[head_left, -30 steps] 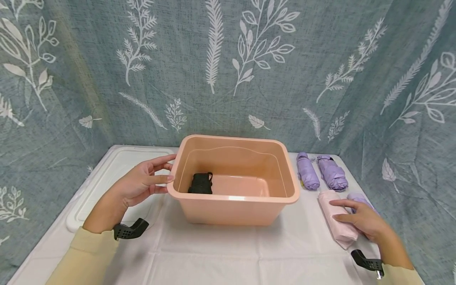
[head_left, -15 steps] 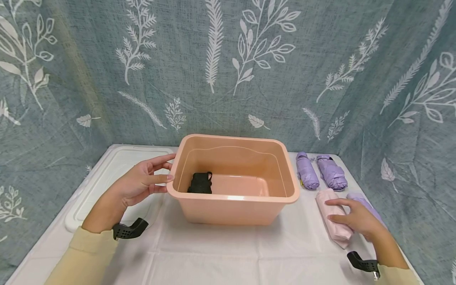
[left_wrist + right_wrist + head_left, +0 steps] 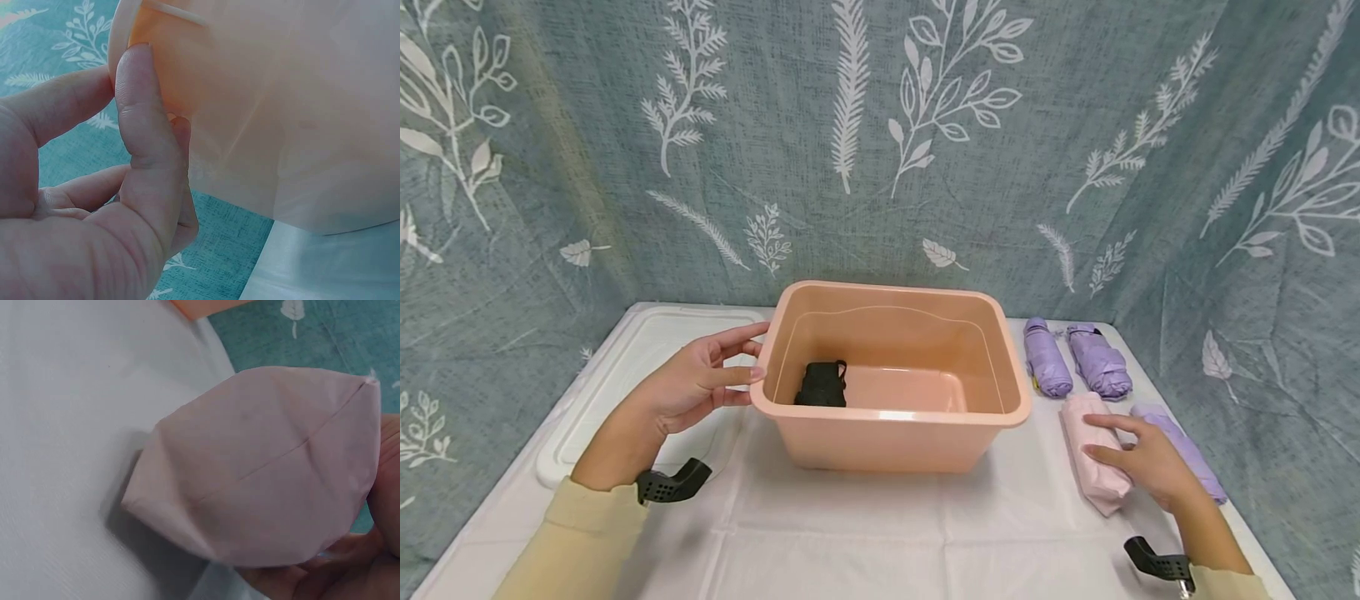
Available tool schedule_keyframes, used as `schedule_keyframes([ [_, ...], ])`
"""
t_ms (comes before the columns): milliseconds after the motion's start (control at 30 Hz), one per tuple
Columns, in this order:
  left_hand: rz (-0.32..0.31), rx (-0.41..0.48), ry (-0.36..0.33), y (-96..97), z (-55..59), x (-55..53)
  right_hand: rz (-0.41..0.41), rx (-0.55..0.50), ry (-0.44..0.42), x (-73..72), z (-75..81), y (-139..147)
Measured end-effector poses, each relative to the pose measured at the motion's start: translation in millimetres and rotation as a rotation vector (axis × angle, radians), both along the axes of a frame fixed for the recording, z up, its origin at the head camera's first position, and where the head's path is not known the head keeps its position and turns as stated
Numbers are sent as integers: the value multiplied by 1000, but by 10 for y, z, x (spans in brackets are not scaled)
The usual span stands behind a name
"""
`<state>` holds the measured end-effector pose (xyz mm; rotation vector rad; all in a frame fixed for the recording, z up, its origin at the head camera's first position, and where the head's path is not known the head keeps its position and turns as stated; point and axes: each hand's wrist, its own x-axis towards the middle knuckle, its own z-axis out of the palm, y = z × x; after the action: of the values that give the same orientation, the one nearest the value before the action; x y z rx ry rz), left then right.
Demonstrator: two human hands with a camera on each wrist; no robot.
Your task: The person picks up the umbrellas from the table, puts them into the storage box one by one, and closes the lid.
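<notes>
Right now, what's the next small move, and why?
I'd probably raise the pink bundle and swing it left toward the peach tub. The right hand grips it, the left hand holds the tub's rim, and the tub is open, with bare floor right of the black pouch.

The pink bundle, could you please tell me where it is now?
In the head view, the pink bundle is on the right, held in the right hand, between the peach bin and the nearest purple bundle.
</notes>
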<state>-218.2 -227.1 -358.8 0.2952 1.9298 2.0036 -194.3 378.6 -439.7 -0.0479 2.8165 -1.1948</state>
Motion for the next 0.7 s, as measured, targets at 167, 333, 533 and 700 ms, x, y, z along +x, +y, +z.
schedule_keyframes([
  [167,1,0,1,1,-3,-8,-23,-109,27,-8,-45,-60],
  [333,-4,6,-4,3,-8,-12,-46,-239,33,-22,-84,-106],
  [533,-3,0,-4,5,2,2,-70,-314,33,-26,-97,-145],
  [700,-2,1,-1,8,3,6,-80,-392,41,20,-65,-166],
])
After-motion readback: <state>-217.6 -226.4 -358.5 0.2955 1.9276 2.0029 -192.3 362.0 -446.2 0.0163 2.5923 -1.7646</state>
